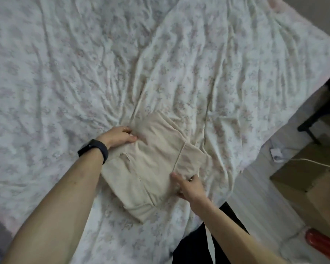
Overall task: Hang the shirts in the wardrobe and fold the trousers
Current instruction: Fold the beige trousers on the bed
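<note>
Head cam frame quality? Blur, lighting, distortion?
Head view: soft all over, with the print on the sheet smeared; right hand slightly blurrier than left hand; flat light, only faint shadows round the trousers, no glare; wide-angle bend along the sheet's right edge.

Bare left forearm (61,197), bare right forearm (227,225). A wide dark band (93,151) wraps the left wrist, and there's a thin ring (123,128) on the left hand (120,135). Black clothing (194,244) below.

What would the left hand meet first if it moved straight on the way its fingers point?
The folded beige trousers: the left hand appears to grip their near edge, so nothing lies between.
</note>
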{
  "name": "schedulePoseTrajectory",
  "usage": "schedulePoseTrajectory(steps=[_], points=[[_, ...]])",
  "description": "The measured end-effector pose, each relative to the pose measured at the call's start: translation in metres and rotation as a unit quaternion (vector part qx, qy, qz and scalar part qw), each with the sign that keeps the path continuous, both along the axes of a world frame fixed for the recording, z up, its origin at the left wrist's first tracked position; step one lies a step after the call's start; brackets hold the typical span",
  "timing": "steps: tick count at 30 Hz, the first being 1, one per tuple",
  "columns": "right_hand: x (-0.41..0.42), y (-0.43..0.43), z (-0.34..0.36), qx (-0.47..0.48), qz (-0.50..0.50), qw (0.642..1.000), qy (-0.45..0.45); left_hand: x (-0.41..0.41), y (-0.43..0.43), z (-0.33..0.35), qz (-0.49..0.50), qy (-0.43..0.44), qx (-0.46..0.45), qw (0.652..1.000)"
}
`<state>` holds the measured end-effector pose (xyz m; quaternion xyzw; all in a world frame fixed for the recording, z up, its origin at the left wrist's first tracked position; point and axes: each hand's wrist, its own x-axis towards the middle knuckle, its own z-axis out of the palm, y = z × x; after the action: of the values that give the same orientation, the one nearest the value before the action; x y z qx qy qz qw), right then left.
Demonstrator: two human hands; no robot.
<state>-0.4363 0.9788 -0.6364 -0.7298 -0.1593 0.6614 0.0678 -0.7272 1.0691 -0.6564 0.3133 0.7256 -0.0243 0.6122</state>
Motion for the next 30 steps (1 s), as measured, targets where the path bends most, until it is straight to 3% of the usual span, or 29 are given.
schedulePoseTrajectory(steps=[4, 8, 11, 15, 17, 20, 26, 30], points=[[0.015, 0.021, 0.002, 0.124, 0.11, 0.977, -0.132, 0.002, -0.004, -0.003, 0.054, -0.045, 0.002, 0.998], [0.066, 0.091, 0.017, 0.203, 0.114, 0.952, -0.199, 0.037, -0.033, -0.004, 0.037, -0.083, -0.063, 0.994], [0.095, 0.129, 0.016, 0.203, 0.144, 0.944, -0.218, 0.093, -0.063, -0.013, 0.092, -0.051, 0.015, 0.994], [0.102, 0.129, 0.009, 0.212, 0.209, 0.932, -0.208, 0.131, -0.093, -0.022, 0.304, -0.088, 0.076, 0.945], [0.106, 0.117, 0.006, 0.208, 0.251, 0.925, -0.196, 0.133, -0.1, -0.018, 0.357, -0.126, 0.079, 0.922], [0.112, 0.096, 0.007, 0.183, 0.285, 0.927, -0.162, 0.125, -0.105, -0.018, 0.394, -0.163, 0.074, 0.901], [0.124, 0.093, 0.024, 0.182, 0.261, 0.946, -0.061, 0.129, -0.12, 0.001, 0.408, -0.194, 0.108, 0.886], [0.126, 0.106, 0.063, 0.202, 0.29, 0.935, 0.005, 0.137, -0.135, 0.058, 0.436, -0.154, 0.145, 0.875]])
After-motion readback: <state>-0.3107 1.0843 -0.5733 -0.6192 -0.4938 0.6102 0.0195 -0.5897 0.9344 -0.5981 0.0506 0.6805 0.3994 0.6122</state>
